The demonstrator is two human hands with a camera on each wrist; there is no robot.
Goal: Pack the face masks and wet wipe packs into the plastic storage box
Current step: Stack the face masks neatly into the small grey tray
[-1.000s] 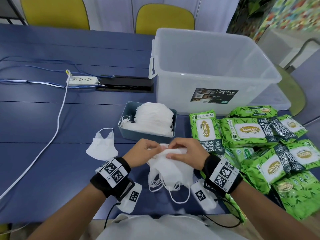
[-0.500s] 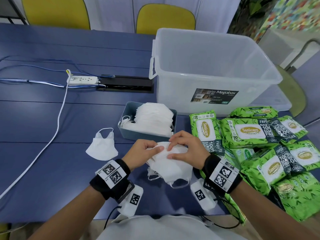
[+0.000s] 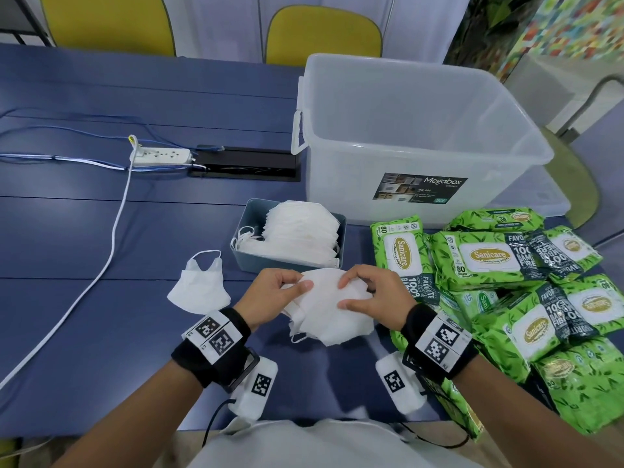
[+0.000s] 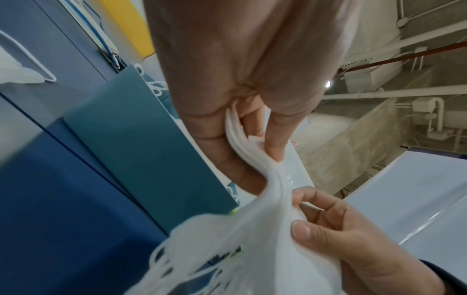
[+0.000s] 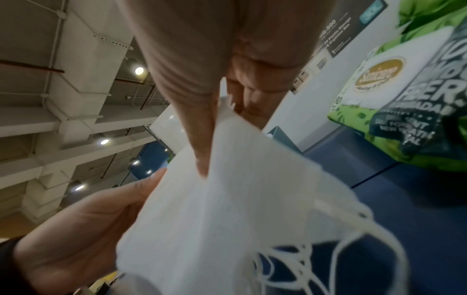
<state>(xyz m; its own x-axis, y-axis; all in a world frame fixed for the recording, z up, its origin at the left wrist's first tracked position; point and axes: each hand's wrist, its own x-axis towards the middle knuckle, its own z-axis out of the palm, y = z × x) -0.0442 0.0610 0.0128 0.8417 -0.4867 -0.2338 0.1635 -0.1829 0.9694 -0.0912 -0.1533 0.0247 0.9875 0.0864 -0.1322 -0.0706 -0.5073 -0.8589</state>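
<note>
A bundle of white face masks [image 3: 329, 309] hangs just above the blue table, held from both sides. My left hand [image 3: 275, 292] pinches its left edge [image 4: 242, 139] and my right hand [image 3: 366, 295] pinches its right edge [image 5: 227, 151]; ear loops dangle below. Behind them a small teal tray [image 3: 290, 261] holds a stack of more masks [image 3: 300, 231]. One loose mask [image 3: 199, 288] lies on the table to the left. Several green wet wipe packs [image 3: 489, 258] are piled at the right. The clear plastic storage box [image 3: 415, 194] stands at the back right, with nothing seen inside.
A white power strip [image 3: 162, 156] with its cord [image 3: 111, 251] runs across the left of the table [image 3: 101, 332], next to a black cable hatch [image 3: 246, 163]. Two yellow chairs [image 3: 324, 32] stand behind the far edge. The box lid [image 3: 540, 197] lies behind the wipe packs.
Both hands have lifted the mask bundle slightly and shifted it away from me, towards the teal tray; the ear loops now hang less far below the bundle.
</note>
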